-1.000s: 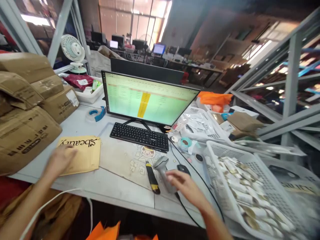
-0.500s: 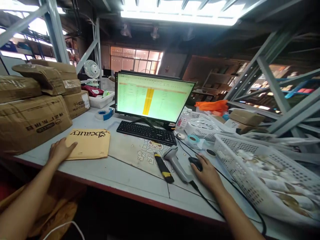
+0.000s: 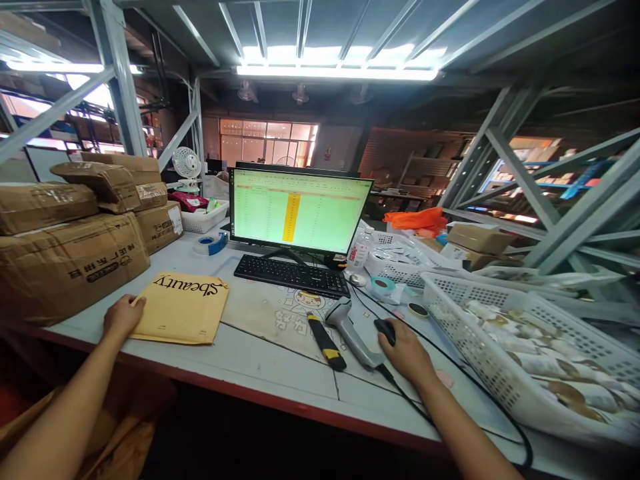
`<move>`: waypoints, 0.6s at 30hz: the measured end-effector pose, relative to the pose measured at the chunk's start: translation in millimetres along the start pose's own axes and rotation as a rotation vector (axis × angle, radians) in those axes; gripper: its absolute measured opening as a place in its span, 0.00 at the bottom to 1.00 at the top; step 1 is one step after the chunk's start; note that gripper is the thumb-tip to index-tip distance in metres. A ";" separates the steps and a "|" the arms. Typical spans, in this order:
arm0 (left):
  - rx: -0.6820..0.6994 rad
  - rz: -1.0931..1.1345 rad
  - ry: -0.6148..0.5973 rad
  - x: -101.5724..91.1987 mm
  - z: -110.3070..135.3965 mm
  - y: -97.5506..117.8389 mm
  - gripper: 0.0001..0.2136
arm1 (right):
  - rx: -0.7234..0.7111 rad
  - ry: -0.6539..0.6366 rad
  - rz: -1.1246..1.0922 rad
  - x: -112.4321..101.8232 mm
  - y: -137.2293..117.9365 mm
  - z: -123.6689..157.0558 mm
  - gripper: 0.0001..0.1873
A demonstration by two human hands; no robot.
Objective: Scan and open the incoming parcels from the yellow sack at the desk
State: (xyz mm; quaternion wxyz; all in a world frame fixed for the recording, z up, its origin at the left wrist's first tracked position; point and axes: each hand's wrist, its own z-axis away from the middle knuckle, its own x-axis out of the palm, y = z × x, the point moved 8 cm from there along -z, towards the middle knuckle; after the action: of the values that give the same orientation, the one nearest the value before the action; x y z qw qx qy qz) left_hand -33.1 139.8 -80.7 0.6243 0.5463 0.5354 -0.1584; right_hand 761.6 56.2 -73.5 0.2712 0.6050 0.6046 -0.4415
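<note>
Monitor (image 3: pixel 300 212) far centre, green sheet w/ yellow column on screen; keyboard (image 3: pixel 293 275) just in front, on a mat (image 3: pixel 265 313). Near centre: knife (image 3: pixel 326 340) and scanner (image 3: pixel 350 330) lie side by side, scanner on the right. Left: stacked boxes (image 3: pixel 70 257); far behind them a fan (image 3: pixel 186 162) and white tray (image 3: pixel 197 223) w/ bits. Tape roll (image 3: pixel 210 245) btwn tray and monitor. Right: big basket (image 3: pixel 450 300) full of what look like small tubes (image 3: pixel 540 360), blurry. Right of monitor: bottle (image 3: pixel 359 252), label roll (image 3: pixel 383 285), orange bag (image 3: pixel 415 220) farther back. Steel racking (image 3: pixel 525 180) both sides.
</note>
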 end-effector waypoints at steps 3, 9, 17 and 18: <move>-0.049 0.050 -0.007 -2.6 3.4 -2.8 0.23 | -0.009 -0.008 0.007 1.9 1.4 -0.9 0.26; -0.012 0.188 0.058 -11.6 12.9 2.1 0.21 | -0.020 -0.013 0.020 5.2 2.3 -0.3 0.27; 0.047 0.755 -0.082 9.4 58.1 46.9 0.19 | -0.063 0.116 -0.037 -29.2 -17.4 -6.8 0.31; 0.032 0.850 -0.176 18.0 68.0 57.1 0.20 | -0.063 0.114 -0.049 -34.7 -26.4 -7.6 0.31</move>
State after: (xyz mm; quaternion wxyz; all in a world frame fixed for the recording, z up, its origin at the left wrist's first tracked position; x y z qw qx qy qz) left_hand 52.1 109.0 -78.2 0.6688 0.7122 0.2050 0.0583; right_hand 741.7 48.9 -34.6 0.2444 0.6052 0.6472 -0.3938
